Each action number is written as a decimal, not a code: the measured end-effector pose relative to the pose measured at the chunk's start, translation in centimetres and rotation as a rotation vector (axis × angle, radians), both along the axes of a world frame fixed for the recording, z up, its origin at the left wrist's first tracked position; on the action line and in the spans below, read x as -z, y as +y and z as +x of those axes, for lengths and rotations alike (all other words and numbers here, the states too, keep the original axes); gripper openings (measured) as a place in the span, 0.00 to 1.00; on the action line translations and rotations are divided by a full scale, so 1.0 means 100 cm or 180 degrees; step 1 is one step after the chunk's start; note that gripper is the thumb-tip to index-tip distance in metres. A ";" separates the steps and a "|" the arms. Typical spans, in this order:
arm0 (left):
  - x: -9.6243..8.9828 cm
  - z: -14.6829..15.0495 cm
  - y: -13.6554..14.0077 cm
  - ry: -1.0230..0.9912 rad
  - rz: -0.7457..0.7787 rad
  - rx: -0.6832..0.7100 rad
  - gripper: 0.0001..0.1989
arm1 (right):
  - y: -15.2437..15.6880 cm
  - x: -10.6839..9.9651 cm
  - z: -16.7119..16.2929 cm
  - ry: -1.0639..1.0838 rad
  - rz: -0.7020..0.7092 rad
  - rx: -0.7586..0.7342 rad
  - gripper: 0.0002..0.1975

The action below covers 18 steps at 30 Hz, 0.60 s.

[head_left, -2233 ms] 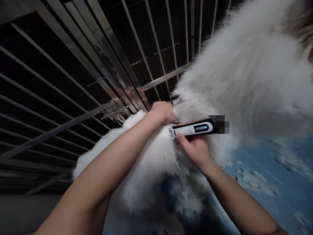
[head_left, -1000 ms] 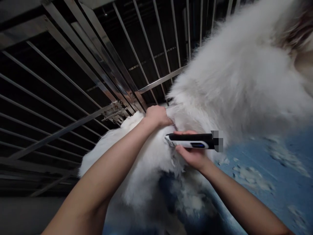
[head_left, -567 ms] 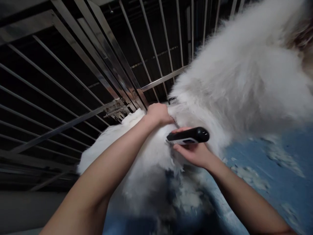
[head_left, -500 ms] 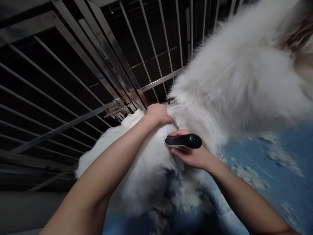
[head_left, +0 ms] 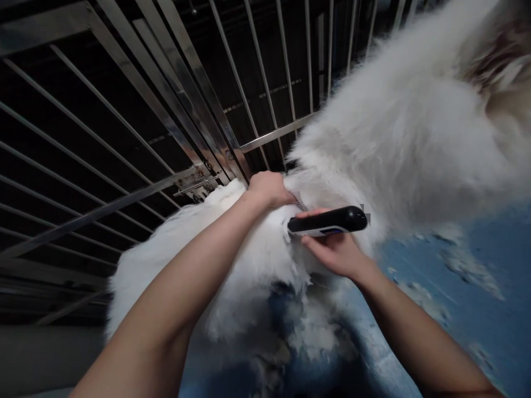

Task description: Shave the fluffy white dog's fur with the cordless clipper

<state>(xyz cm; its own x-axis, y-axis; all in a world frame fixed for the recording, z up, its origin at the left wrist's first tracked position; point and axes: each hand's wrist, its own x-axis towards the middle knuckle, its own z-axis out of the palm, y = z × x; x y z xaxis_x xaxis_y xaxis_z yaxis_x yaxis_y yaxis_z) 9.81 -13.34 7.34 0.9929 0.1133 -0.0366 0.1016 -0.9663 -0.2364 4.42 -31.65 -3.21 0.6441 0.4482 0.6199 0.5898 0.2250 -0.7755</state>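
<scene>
A fluffy white dog (head_left: pixel 418 127) stands across the view, its ear side at the right edge and its body running down to the left. My left hand (head_left: pixel 271 189) is closed on the fur of its back, with the fingertips buried in the coat. Black-and-white hair clippers (head_left: pixel 327 221) are in my right hand (head_left: pixel 334 251), fingers wrapped around the body. Their cutting end points left and presses into the coat on the dog's side, just below my left hand, so the blade is hidden. Shorter fur shows around the clippers.
Behind the dog stand metal cage doors (head_left: pixel 78 218) with upright bars and a sliding latch (head_left: pixel 197 187). Tufts of cut white fur (head_left: pixel 317 331) lie on the blue surface (head_left: pixel 493 249) below and to the right.
My right hand has moved the clippers slightly up and to the right, and they now lie more level. My left hand keeps its hold on the fur, nearly in place.
</scene>
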 end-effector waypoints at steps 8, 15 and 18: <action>0.000 0.003 0.000 0.0017 -0.0042 -0.0030 0.40 | 0.004 0.008 -0.002 -0.0085 0.0197 0.0164 0.17; 0.000 0.007 0.003 0.0137 -0.0017 0.0013 0.44 | 0.001 0.006 -0.002 -0.0076 -0.0296 -0.0214 0.17; 0.000 0.007 0.003 0.0123 -0.0048 -0.0050 0.44 | 0.002 0.008 0.000 -0.0008 0.0085 0.0077 0.17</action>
<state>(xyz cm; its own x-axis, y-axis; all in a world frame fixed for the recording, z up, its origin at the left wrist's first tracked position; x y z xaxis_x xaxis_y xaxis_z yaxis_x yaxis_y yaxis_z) 10.51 -13.07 7.33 0.9888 0.1279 -0.0768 0.1077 -0.9682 -0.2258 4.38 -31.43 -4.06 0.6530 0.4158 0.6330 0.5973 0.2313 -0.7680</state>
